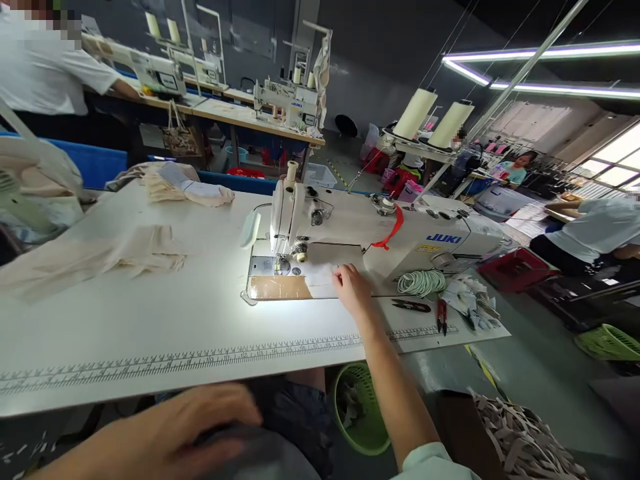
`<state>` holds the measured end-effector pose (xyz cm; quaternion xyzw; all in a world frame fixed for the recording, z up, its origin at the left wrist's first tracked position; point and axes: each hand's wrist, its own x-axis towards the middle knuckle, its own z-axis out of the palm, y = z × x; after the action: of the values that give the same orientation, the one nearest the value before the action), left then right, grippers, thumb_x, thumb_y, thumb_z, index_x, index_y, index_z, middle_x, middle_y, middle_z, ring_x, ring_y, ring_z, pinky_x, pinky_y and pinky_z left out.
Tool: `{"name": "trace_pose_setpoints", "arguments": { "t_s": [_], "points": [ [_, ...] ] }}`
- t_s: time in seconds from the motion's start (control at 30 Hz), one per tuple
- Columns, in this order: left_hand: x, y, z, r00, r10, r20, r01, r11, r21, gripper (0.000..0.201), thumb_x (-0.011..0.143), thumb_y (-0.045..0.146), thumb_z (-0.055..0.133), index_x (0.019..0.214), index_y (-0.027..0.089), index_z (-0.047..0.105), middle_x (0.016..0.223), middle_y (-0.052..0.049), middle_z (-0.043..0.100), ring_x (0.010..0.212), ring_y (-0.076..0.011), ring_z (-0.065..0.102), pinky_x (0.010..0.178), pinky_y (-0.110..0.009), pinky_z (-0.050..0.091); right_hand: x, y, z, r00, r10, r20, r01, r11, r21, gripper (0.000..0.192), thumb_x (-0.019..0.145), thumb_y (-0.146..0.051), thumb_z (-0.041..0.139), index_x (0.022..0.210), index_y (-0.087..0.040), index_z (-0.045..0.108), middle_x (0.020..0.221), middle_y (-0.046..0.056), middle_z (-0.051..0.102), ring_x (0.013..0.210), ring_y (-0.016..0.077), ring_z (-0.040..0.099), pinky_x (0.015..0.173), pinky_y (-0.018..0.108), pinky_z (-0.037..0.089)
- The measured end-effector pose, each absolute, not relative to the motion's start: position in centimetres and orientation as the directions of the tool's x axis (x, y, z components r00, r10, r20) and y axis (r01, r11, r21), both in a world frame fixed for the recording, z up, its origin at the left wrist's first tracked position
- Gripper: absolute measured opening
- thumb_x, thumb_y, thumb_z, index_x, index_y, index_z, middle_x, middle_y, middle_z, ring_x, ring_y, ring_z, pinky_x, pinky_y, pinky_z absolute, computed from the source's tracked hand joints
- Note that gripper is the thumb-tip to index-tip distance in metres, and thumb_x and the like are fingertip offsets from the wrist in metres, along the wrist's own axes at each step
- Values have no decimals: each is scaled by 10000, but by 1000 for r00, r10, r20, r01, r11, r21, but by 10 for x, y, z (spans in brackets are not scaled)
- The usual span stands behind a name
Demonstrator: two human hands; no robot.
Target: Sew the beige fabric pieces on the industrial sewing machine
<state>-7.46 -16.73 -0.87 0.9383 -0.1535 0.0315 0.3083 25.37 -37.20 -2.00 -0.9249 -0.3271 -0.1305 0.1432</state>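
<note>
My right hand (354,288) rests on the bed of the white sewing machine (350,227), right of the needle. Its fingers are curled and pressed together by a whitish patch on the bed; what they hold, if anything, is too small to make out. Between hand and presser foot (279,265) lies a brown tape strip (280,288) along the bed's front edge. My left hand (200,420), smeared by motion, is over my lap below the table's front edge. Its fingers are unclear. Right of my right hand are thread snips (411,305) and a coil of pale green cord (421,283).
Beige fabric pieces (145,250) and a fabric stack (185,187) lie on the table's left. Red-handled snips (442,316) and fabric scraps (473,303) are at the right end. A green basket (367,437) stands below. Other people work at the left and right.
</note>
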Motion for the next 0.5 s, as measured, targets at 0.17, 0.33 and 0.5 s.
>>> {"name": "trace_pose_setpoints", "arguments": {
  "t_s": [0.17,0.33,0.5],
  "points": [
    [58,-212,19,903,-120,413,-360,-736,573,349,993,165,426,1273,260,611,1142,-88,690,1045,-204,668,919,-361,594,256,-385,-20,658,606,447,734,-647,-205,124,961,-212,512,881,-208,607,940,57,642,750,160,615,608,245,386],
    [157,-232,-22,800,133,586,-232,-831,506,336,917,183,566,1252,165,565,1248,-173,619,1154,-279,599,938,-479,571,256,-393,-14,561,625,543,824,-483,-296,120,980,-235,505,922,-212,608,1034,78,654,822,159,648,687,239,466],
    [177,-238,-19,858,195,475,-97,-847,523,108,925,228,581,829,188,608,954,-102,701,977,-263,624,853,-414,561,252,-394,-13,559,663,498,829,-465,-311,76,948,-238,554,909,-223,617,1083,62,662,808,156,648,660,244,456]
  ]
}}
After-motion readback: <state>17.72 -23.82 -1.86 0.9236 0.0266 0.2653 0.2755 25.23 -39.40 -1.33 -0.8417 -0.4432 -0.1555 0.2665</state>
